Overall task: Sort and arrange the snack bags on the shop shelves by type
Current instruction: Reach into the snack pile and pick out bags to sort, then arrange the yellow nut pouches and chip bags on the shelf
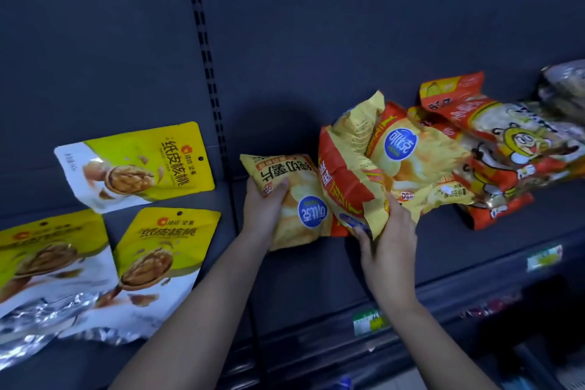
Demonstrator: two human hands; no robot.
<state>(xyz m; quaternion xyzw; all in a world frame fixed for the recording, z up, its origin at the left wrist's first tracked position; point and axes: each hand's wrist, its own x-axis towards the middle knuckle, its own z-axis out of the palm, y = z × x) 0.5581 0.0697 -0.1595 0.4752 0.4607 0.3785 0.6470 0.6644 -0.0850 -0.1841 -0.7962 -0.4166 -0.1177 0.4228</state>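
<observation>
On the shelf, the left hand curls its fingers round an upside-down yellow crisp bag; the right hand pinches an orange-and-yellow crisp bag just beside it. Right of those fingers lies a snack pile; walnut pouches lie well left.

Left hand: raised, fingers curled over the upper end of a yellow chip bag, gripping it. Right hand: near the left, thumb above and fingers beneath the lower edge of an orange bag, pinching it. Both forearms bare, extended forward
</observation>
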